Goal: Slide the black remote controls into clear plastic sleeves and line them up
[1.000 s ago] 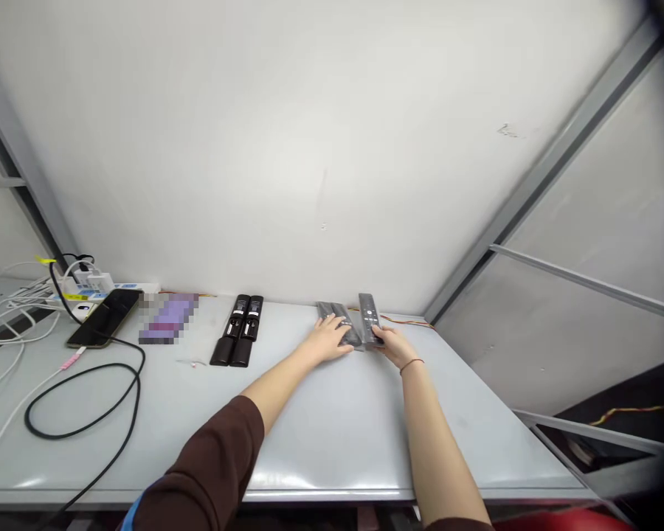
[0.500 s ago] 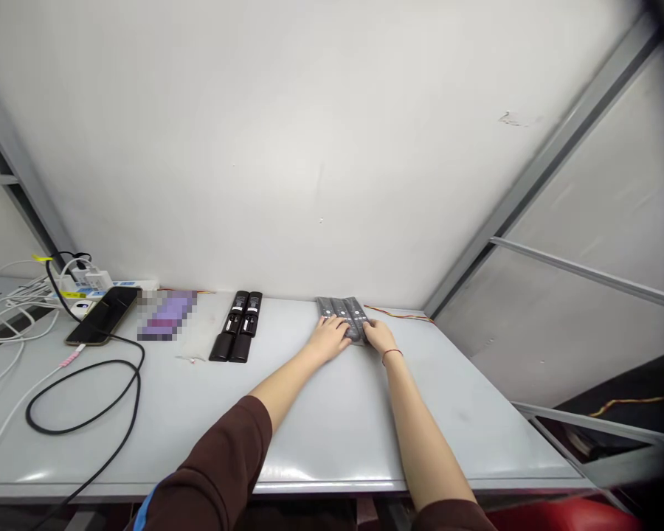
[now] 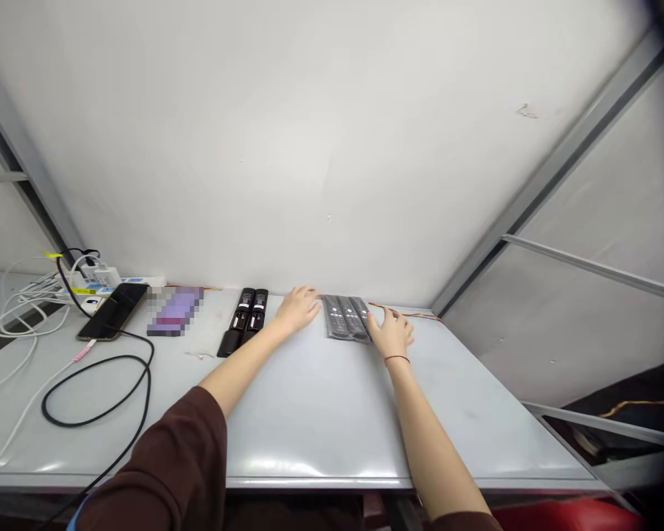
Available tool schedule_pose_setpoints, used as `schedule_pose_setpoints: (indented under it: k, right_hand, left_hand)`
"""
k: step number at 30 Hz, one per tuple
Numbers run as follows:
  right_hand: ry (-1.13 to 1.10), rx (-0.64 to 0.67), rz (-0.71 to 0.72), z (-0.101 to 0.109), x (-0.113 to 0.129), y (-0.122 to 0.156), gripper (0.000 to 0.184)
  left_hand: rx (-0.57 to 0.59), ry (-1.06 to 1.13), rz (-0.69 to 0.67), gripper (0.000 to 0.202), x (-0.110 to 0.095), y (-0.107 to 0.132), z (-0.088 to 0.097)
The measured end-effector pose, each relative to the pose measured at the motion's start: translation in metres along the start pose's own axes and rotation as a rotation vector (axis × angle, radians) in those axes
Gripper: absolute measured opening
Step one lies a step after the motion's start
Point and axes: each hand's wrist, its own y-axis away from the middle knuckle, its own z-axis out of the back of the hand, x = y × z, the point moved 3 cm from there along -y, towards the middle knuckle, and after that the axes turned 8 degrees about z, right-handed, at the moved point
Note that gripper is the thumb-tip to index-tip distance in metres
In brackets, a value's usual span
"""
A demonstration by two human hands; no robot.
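My left hand (image 3: 297,310) lies open on the table, holding nothing, between a pair of black remote controls (image 3: 246,321) and a row of several grey remote controls in clear plastic wrap (image 3: 346,318). It touches neither group. My right hand (image 3: 390,333) rests open at the right end of the wrapped row, its fingers at or very near the wrap. The wrapped remotes lie side by side, their long sides together, on the pale grey table (image 3: 310,420).
A black smartphone (image 3: 111,312), a blurred purple package (image 3: 175,311) and a white power strip (image 3: 111,284) stand at the far left. Black cable (image 3: 97,391) and white cables (image 3: 27,310) lie there too. A thin coloured wire (image 3: 406,312) runs along the back edge below a white wall.
Both hands have come off the wrapped remotes. My left hand has moved left and back toward the black remotes, and my right hand has shifted slightly right. The remotes stay side by side.
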Motion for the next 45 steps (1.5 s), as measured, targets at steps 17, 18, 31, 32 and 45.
schedule_pose_setpoints:
  k: [17,18,31,32,45]
  right_hand:
    - [-0.066,0.501,0.892,-0.060,0.196,0.125,0.063]
    - [-0.057,0.495,0.888,-0.060,0.194,0.124,0.064]
    - [-0.141,0.438,1.003,-0.042,0.166,0.135,0.058]
    - [-0.163,0.454,1.012,-0.040,0.164,0.135,0.059]
    - [-0.582,0.574,0.904,-0.010,0.127,0.095,0.038]
  left_hand:
    - [-0.032,-0.690,0.571,0.029,0.053,0.045,0.077]
    - [-0.020,-0.728,0.573,0.030,0.051,0.045,0.076]
    - [0.149,-0.596,0.629,0.040,0.034,0.054,0.058]
    - [0.129,-0.524,0.647,0.041,0.034,0.055,0.057]
    - [-0.086,0.314,0.668,0.024,0.046,0.073,0.045]
